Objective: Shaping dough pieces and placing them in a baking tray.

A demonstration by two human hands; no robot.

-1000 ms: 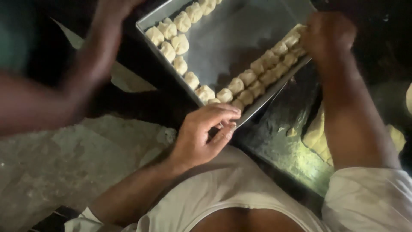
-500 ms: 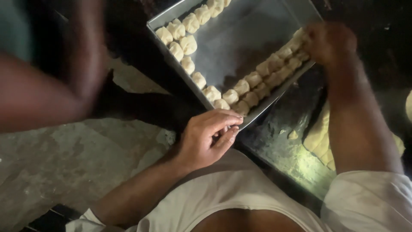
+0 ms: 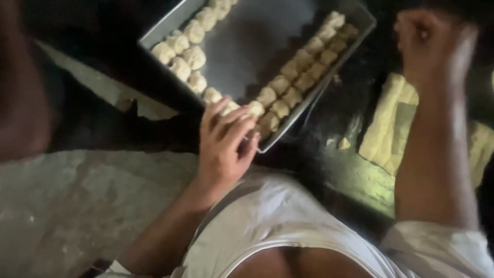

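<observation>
one metal tray point(image 3: 267, 46), two dough-ball rows, left hand point(image 3: 224, 146) on corner, right hand point(image 3: 429, 44) fisted

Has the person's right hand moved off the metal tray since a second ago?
Yes. The right hand was on the far-right edge of the tray, over the dough pieces; now it is off to the tray's right, closed in a fist.

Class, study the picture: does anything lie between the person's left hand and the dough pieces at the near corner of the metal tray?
Nothing visible does. The left hand already rests on the dough pieces at the near corner of the metal tray.
</observation>
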